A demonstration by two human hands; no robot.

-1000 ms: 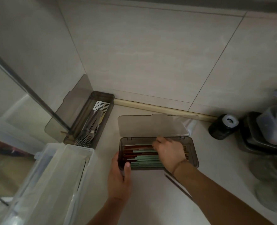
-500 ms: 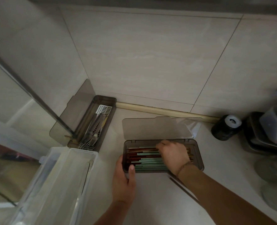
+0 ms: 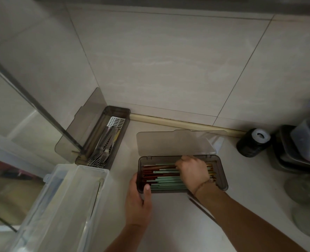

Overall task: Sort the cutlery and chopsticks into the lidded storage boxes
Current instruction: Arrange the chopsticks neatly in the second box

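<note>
While the left hand (image 3: 138,199) grips the near-left corner of the chopstick box (image 3: 221,182), thumb over the rim and fingers round the end wall, the box sits steady on the worktop (image 3: 168,224) close to its near edge. Just right of that hand, a pair of dark chopsticks (image 3: 201,208) lies loose on the worktop, part hidden under the right forearm. The right hand (image 3: 193,171) rests palm-down on the chopsticks (image 3: 161,180) inside the box, fingers bent over the far rows; whether it pinches any or merely presses them level I cannot tell. Compared with a second ago the hand has slid a little toward the far wall of the box, and the red and green sticks beneath it lie in flatter, more parallel rows, which suggests the settling step is nearly done. The loose pair still has to go in. Behind the box its smoky lid (image 3: 174,142) stands open. Farther off, in the far-left corner of the worktop, the second box (image 3: 121,113) holds forks (image 3: 100,155) and other cutlery over a white slotted insert (image 3: 116,121), its lid likewise raised. A clear tub (image 3: 63,206) sits at the near-left edge, a dark roll (image 3: 253,145) toward the far right.
</note>
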